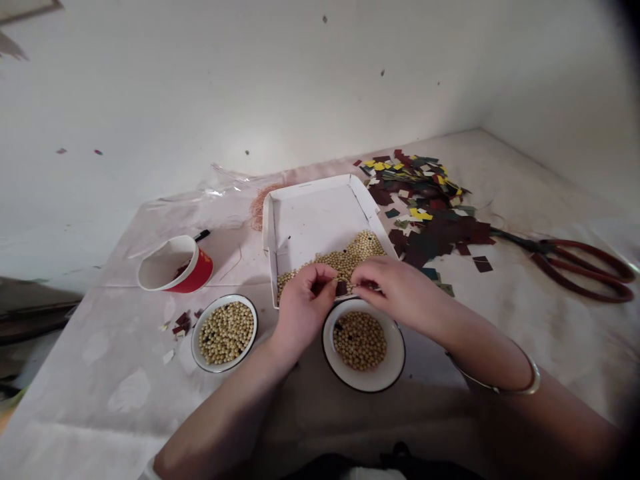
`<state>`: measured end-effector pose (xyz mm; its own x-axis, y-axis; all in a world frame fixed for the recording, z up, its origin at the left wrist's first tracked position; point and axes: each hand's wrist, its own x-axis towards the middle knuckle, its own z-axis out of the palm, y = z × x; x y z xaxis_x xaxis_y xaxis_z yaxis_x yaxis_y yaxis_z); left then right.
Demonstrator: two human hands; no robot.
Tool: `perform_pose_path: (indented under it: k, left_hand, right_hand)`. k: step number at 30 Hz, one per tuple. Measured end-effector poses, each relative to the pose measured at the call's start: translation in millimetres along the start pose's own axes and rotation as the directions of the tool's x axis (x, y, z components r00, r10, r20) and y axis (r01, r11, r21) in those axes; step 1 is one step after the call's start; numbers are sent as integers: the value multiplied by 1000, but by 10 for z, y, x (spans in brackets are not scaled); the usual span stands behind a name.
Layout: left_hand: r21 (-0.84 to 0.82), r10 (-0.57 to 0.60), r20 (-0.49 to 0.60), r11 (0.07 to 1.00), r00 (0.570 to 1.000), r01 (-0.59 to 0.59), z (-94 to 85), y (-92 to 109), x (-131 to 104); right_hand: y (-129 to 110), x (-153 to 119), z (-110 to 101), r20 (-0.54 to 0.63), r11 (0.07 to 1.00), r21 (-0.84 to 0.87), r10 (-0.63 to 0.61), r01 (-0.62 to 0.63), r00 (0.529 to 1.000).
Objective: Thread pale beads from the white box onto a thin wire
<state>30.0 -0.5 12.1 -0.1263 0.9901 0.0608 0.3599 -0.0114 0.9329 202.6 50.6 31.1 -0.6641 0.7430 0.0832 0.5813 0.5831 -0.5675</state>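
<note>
My left hand (306,301) is pinched over the near edge of a white cardboard tray (315,217), with a small dark red paper piece (341,288) at its fingertips. Close beside it, my right hand (393,283) has thumb and fingers drawn together; what they hold, if anything, is too small to make out. Pale round beads or beans (367,247) lie along the tray's near side, partly hidden by both hands. Just below the hands stands a white dark-rimmed bowl (395,360) with more of them inside. A second such bowl (197,350) stands left of my left forearm, fuller.
At left, a red and white paper cup (195,275) stands near a dark pen (202,235) and red paper scraps (183,322). Coloured paper pieces (430,227) are heaped right of the tray. Large red-handled scissors (575,260) lie farther right. Reddish netting (259,205) sits behind the tray.
</note>
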Motion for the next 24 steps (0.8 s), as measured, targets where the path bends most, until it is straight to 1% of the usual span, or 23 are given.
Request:
perform_pose_path:
  k: [1, 3, 7, 11, 13, 15, 17, 19, 21, 23, 24]
  left_hand:
    - [-10, -1, 15, 1000, 1000, 1, 1, 1, 1]
    - [-24, 3, 34, 1000, 999, -2, 1, 9, 3]
    - [-27, 3, 45, 1000, 999, -2, -12, 28, 8]
    - [-14, 3, 97, 1000, 995, -2, -38, 1, 15]
    - [54, 9, 124, 998, 992, -16, -51, -13, 21]
    - [179, 32, 125, 982, 992, -54, -63, -11, 29]
    - [318, 92, 121, 940, 988, -126, -78, 9, 38]
    - [413, 158, 132, 889, 979, -199, -95, 33, 48]
    - [446, 179, 151, 865, 972, -229, -111, 47, 57]
    - [444, 147, 149, 874, 978, -199, -123, 44, 66]
    - [437, 117, 140, 884, 983, -168, -127, 37, 69]
  right_hand:
    - [22, 16, 18, -52, 999, 2, 35, -35, 998]
    - [49, 46, 69, -102, 998, 41, 47, -43, 994]
    - [30, 82, 151, -60, 987, 161, -12, 22, 998]
    - [16, 91, 145, -53, 974, 228, 22, -9, 998]
    - [28, 94, 136, -48, 971, 236, 34, -22, 998]
    - [41, 97, 137, -44, 971, 238, 38, -26, 998]
    - [49, 100, 146, -46, 971, 239, 38, -26, 998]
    - [53, 103, 152, -52, 971, 236, 38, -25, 998]
    - [62, 105, 150, -73, 974, 226, 32, -14, 997]
    - [88, 108, 138, -126, 985, 173, 27, -5, 992]
    - [108, 109, 131, -154, 993, 119, 29, -11, 988]
